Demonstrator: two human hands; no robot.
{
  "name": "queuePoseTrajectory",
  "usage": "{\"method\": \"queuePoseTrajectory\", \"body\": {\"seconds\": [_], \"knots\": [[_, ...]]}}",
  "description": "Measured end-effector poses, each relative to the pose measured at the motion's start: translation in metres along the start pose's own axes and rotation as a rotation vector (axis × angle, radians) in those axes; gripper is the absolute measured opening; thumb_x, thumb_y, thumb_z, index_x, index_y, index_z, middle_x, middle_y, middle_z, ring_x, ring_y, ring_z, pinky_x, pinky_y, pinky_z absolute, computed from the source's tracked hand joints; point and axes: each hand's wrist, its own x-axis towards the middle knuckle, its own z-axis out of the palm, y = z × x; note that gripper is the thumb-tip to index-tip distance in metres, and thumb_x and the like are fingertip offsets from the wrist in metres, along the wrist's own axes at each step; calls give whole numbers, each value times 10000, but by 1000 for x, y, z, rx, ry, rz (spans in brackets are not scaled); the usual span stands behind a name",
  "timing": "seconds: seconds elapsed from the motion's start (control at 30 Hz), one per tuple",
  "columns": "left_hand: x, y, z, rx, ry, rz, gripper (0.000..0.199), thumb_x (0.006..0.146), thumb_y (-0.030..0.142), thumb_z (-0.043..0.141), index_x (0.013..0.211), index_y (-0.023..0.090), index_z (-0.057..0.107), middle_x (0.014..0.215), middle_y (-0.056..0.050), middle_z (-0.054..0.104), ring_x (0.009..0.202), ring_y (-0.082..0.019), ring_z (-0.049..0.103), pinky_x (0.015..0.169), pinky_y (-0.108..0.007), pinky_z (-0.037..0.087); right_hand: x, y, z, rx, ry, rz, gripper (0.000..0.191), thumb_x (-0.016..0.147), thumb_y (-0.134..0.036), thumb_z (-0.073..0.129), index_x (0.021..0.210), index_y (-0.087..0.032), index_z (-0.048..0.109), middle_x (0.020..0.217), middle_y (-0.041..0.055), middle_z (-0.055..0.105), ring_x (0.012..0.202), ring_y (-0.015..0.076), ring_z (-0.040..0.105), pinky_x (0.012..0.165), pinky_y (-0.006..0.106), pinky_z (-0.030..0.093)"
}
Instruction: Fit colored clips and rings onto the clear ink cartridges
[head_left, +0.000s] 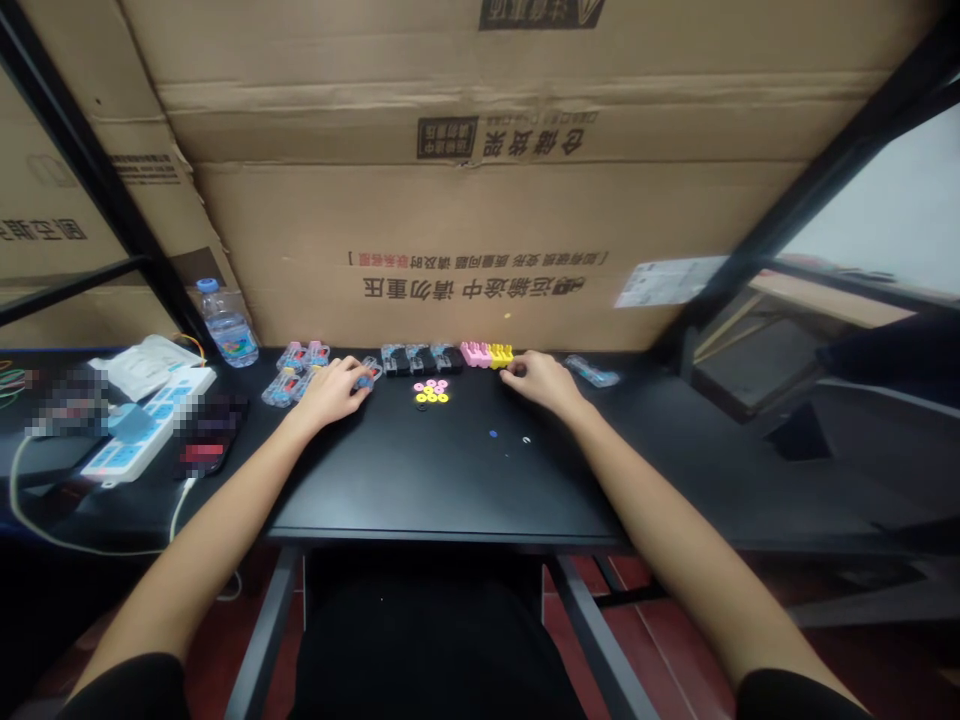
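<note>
My left hand (pixel 336 391) rests at the back left of the black table with its fingers curled round a small bluish part (pixel 365 382), mostly covered. Beside it lie clear plastic pieces with red and yellow bits (pixel 283 388). My right hand (pixel 546 381) is closed near the yellow toothed plastic pieces (pixel 500 356); whatever its fingertips hold is hidden. Pink toothed pieces (pixel 474 353) adjoin the yellow ones. Several clear-and-black plastic assemblies (pixel 421 360) stand in a row between my hands. In front of them lie small pink and yellow rings (pixel 430 391).
A clear plastic piece (pixel 592 372) lies right of my right hand. Tiny blue (pixel 493 434) and white bits (pixel 526 440) lie nearer me. At left are a water bottle (pixel 231 328), a power strip (pixel 150 425) and a phone (pixel 214 435) with a cable. Cardboard (pixel 465 220) walls the back.
</note>
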Motion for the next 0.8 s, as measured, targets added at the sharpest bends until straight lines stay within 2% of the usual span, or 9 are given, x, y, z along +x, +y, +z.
{"method": "queuePoseTrajectory", "body": {"seconds": [0.17,0.3,0.37,0.47,0.57,0.7,0.8], "knots": [[-1,7,-9,-68,-40,9,262,978,427,646,1127,249,767,1212,-93,672,992,-265,703,823,-348,525,-4,-23,7,299,56,-77,222,863,-364,654,741,-195,729,839,84,776,792,242,697,787,351,503],[-1,12,-12,-229,-78,9,242,944,450,679,1016,235,764,1041,-59,699,897,-227,696,780,-320,501,-15,-52,15,531,33,-152,247,867,-417,661,755,-206,725,773,65,749,709,221,650,726,365,516],[-1,14,-14,-276,-61,-3,241,948,448,664,983,231,762,987,-50,707,868,-218,686,766,-315,491,-21,-65,19,645,-44,-176,265,867,-452,687,800,-200,731,803,68,746,701,208,644,685,354,523],[0,14,-17,-255,21,-26,230,970,396,614,1019,226,760,994,-57,713,844,-215,679,760,-323,486,-30,-81,21,819,-219,-140,322,860,-508,737,845,-187,723,740,46,696,628,177,616,616,333,531],[0,9,-17,-207,77,-54,225,979,355,591,1063,222,750,1048,-73,713,890,-232,691,813,-347,509,-36,-90,22,967,-365,-93,356,851,-535,786,846,-184,723,701,25,660,620,166,623,640,339,578],[-1,-2,-9,-145,35,-75,257,969,347,615,1163,221,726,1191,-102,707,1064,-286,698,941,-402,527,-39,-95,23,1039,-444,-51,373,816,-535,841,829,-181,724,674,12,653,628,163,638,686,349,612],[0,-12,-1,-226,-19,-60,319,981,325,592,1270,227,687,1299,-101,692,1100,-271,706,990,-411,536,-39,-97,25,1037,-474,-73,376,819,-539,841,819,-180,729,675,8,658,630,159,646,684,339,606]]}}
